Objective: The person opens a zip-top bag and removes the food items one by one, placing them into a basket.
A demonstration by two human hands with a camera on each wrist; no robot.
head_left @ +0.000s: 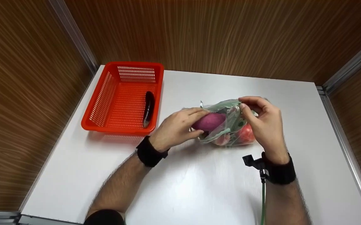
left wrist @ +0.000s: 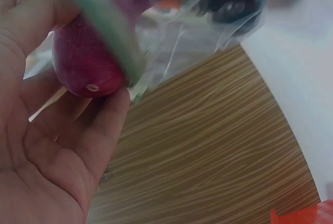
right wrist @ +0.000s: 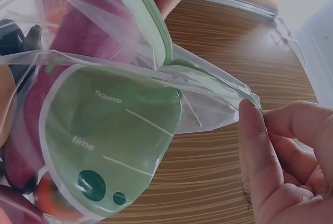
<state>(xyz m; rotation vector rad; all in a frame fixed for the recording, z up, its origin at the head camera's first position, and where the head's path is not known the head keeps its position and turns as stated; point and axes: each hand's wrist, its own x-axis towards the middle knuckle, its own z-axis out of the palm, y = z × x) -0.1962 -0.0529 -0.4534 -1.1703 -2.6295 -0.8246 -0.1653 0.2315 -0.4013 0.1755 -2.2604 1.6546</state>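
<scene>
A clear zip bag (head_left: 223, 133) with a green zip strip lies on the table, and its green label (right wrist: 112, 135) reads "name" and "time". My left hand (head_left: 180, 125) grips the end of a purple sweet potato (head_left: 210, 122) at the mouth of the bag; the other end is inside. In the left wrist view the zip strip crosses the sweet potato (left wrist: 86, 62). With thumb and forefinger, my right hand (head_left: 263, 120) pinches the bag's rim. A red round fruit (head_left: 246, 134) and several dark or reddish pieces show through the plastic.
A red plastic basket (head_left: 133, 64) stands at the left of the white table (head_left: 186, 193), with a dark, slender eggplant (head_left: 149, 107) inside along its right wall. Wood-grain panels (head_left: 199, 37) enclose the table at the back and sides. A green cable (head_left: 263, 200) runs from the right wristband.
</scene>
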